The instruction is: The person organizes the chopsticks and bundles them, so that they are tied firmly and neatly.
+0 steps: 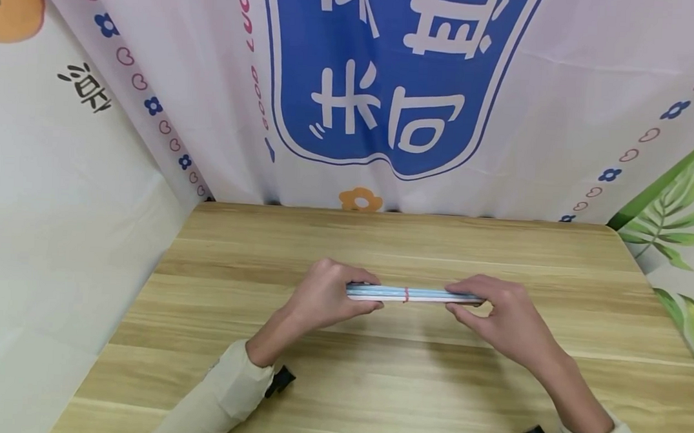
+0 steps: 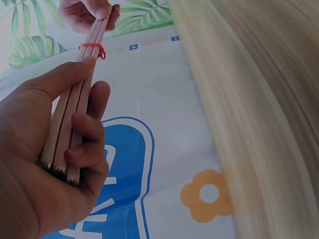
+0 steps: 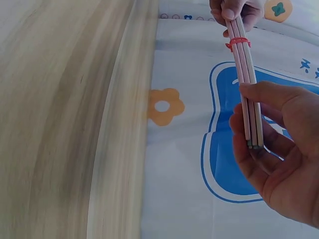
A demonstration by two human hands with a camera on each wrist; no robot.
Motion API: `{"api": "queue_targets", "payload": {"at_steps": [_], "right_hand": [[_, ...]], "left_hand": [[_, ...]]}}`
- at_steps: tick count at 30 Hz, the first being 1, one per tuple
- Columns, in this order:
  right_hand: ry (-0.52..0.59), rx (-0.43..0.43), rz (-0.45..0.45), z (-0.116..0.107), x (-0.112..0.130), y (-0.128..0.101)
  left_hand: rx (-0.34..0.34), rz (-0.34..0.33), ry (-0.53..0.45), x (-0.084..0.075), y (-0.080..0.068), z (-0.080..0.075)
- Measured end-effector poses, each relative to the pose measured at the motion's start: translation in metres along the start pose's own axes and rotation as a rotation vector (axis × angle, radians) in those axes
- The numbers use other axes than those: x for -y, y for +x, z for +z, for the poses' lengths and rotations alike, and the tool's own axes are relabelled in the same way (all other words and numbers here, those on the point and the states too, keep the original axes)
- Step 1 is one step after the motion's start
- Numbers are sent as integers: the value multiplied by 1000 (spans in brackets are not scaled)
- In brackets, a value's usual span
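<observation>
A bundle of slim straight sticks (image 1: 427,294) is held level above the table, pale pink in the wrist views and bluish white in the head view. Round its middle goes a red band (image 1: 406,294), knotted or looped at one side. My left hand (image 1: 327,294) grips the left end between thumb and fingers. On the other end, my right hand (image 1: 502,314) pinches it the same way. Several stick ends (image 2: 60,167) show by the left palm, with a dull gold tint. Dark greenish stick ends (image 3: 254,145) appear in the right wrist view.
Under the hands lies a wood-grain table (image 1: 374,398). A printed white curtain (image 1: 560,122) with a blue badge hangs along its far edge. White cloth (image 1: 61,230) closes off the left side, and leaf-patterned cloth (image 1: 678,231) stands at the right.
</observation>
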State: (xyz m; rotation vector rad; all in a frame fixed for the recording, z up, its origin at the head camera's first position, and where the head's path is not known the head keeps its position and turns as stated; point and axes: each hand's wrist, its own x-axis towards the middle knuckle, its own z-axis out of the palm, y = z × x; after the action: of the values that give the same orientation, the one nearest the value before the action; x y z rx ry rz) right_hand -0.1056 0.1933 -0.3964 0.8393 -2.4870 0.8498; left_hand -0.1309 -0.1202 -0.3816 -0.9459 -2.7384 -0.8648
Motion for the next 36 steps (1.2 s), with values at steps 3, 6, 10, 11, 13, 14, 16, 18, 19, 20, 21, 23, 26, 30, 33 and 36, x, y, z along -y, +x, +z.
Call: {"api": "queue_targets", "payload": {"at_steps": [3,6,10,11,13,14,16,18,19,20,21,23,26,30,33,36], "right_hand": [[9,8,-3,-1,-4,-2],[27,22,1,-1,-6,-4],[59,32,10,1,-8,-6],[65,33,9,2,-9,-6],[73,29,4,4,-11,-7],[73,26,0,5,-11,-7],[73,20,-4,8,-13,-7],[79,18,1,10,-15,-7],[84,18,5,11,-16,-7],[87,18,11,13,-17,-7],[91,19,15,14,-18,-7],[94,22,20,16,-20,-8],[86,33,22,19,-22,-9],[89,82,45,24,-27,-10],[91,120,72,27,-30,-11],[98,154,101,30,-35,-13]], "left_hand": [[36,10,-18,4,-1,-1],[74,14,-39,9,-3,-3],[96,21,-58,15,-6,-4],[92,25,-60,16,-7,-4],[78,38,-60,19,-8,-3],[69,40,-57,20,-8,-2],[44,44,-48,23,-9,0],[18,48,-27,25,-9,2],[5,52,-20,26,-9,3],[-8,55,-12,28,-9,4],[-20,60,-6,29,-9,5],[-35,72,4,31,-9,8],[-26,81,11,34,-10,12],[11,66,21,37,-12,17],[22,53,19,39,-14,20],[36,41,9,43,-15,24]]}}
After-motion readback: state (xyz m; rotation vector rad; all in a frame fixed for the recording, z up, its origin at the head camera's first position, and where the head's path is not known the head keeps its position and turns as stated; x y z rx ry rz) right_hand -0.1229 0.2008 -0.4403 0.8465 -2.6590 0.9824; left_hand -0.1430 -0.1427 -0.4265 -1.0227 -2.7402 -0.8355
